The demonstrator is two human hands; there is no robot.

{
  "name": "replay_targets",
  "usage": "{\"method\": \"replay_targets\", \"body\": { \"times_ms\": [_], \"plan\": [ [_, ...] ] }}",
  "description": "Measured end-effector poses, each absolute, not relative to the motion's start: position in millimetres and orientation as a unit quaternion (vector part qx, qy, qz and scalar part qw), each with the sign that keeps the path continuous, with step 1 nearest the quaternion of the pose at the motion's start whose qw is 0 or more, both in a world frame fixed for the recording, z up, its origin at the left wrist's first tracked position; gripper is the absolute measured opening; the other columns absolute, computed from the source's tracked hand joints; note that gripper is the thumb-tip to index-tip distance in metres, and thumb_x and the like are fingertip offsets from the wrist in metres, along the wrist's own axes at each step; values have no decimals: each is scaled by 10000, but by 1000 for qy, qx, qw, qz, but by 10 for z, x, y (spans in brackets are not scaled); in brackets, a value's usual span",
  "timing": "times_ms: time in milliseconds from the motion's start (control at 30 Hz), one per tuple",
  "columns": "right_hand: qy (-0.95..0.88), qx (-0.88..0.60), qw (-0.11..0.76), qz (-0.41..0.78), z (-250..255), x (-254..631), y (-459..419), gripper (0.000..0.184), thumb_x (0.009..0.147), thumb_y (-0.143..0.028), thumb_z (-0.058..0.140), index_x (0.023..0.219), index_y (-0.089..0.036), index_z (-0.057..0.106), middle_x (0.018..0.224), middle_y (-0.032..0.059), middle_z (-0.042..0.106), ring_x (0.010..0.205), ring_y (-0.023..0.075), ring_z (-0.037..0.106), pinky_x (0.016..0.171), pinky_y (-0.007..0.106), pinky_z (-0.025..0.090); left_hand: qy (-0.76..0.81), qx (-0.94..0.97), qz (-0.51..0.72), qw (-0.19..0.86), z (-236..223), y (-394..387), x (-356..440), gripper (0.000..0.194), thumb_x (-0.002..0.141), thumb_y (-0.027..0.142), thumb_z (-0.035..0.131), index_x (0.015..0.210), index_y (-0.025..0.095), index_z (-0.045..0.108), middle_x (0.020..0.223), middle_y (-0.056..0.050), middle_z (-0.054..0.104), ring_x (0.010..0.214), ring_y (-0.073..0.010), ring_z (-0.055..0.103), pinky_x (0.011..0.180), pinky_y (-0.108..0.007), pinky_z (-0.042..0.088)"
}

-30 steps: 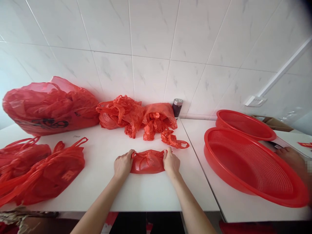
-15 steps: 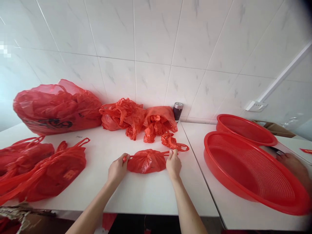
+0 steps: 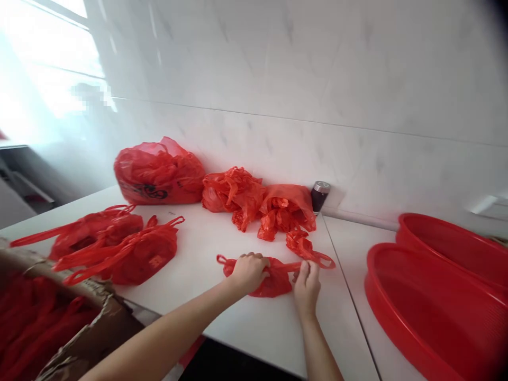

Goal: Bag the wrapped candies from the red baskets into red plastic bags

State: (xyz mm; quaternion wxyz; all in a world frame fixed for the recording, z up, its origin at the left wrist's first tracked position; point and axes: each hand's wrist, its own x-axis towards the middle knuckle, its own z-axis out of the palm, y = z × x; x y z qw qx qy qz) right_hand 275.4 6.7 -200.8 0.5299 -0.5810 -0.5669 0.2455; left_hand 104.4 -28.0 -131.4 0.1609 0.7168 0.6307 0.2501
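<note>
A small tied red plastic bag (image 3: 273, 283) lies on the white table (image 3: 246, 328) in front of me. My left hand (image 3: 248, 271) rests on top of the bag with fingers curled over it. My right hand (image 3: 306, 283) pinches the bag's right handle, pulled out sideways. A twisted handle end of the bag sticks out to the left of my left hand.
Crumpled red bags (image 3: 260, 203) are heaped by the tiled wall, next to a dark jar (image 3: 319, 196). A big stuffed red bag (image 3: 159, 172) and flatter filled bags (image 3: 119, 246) lie left. Two red sieve basins (image 3: 436, 301) stand right. A cardboard box (image 3: 59, 323) of red bags sits lower left.
My view has swung left, showing the box and a window. My left hand has moved from the bag's left end onto its top; my right hand still holds the right handle.
</note>
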Motion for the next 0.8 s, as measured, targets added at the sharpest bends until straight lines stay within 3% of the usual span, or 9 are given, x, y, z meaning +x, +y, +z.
{"method": "replay_targets", "body": {
  "times_ms": [67, 233, 433, 567, 633, 800],
  "plan": [
    [-537, -584, 549, 262, -2001, 2777, 65, 361, 914, -558, 363, 973, -214, 455, 652, -16, 590, 534, 145, 569, 557, 239, 438, 631, 714, 234, 192, -1264, -257, 945, 109, 698, 215, 647, 800, 224, 684, 865, -73, 683, 837, -259, 636, 755, -362, 466],
    [-534, -565, 551, 303, -2010, 2811, 102, 322, 870, -515, 483, 991, -220, 442, 660, -44, 583, 502, 126, 548, 539, 237, 443, 637, 675, 275, 251, -847, -475, 271, 125, 769, 282, 572, 870, 225, 618, 875, -11, 656, 784, -183, 601, 685, -286, 462],
    [-532, -565, 540, 326, -2094, 2823, 162, 316, 838, -495, 538, 970, -222, 449, 663, -44, 582, 506, 134, 555, 519, 247, 455, 661, 584, 337, 331, -331, -1112, -451, 275, 835, 450, 510, 965, 211, 545, 782, 0, 645, 642, -149, 597, 528, -240, 465],
    [-539, -575, 519, 332, -2140, 2874, 197, 281, 811, -447, 558, 952, -224, 465, 679, -29, 587, 522, 148, 565, 512, 262, 461, 661, 437, 485, 370, -5, -1725, -1088, 319, 810, 430, 587, 1035, 209, 541, 843, 21, 680, 727, -155, 652, 640, -283, 523],
    [-548, -585, 502, 324, -2156, 2891, 217, 277, 788, -424, 573, 947, -220, 475, 687, -14, 600, 537, 162, 581, 535, 284, 472, 678, 362, 545, 335, 120, -2084, -1485, 352, 836, 397, 572, 1106, 174, 540, 848, 30, 685, 737, -134, 655, 697, -312, 524],
    [-604, -585, 450, 300, -2121, 2553, 74, 370, 748, -481, 602, 971, -208, 490, 709, 33, 640, 573, 207, 629, 583, 336, 495, 786, 203, 500, 302, 40, -2973, -2465, 576, 815, 477, 589, 1248, 106, 510, 829, 24, 723, 717, -139, 656, 697, -329, 501]
  ]
}}
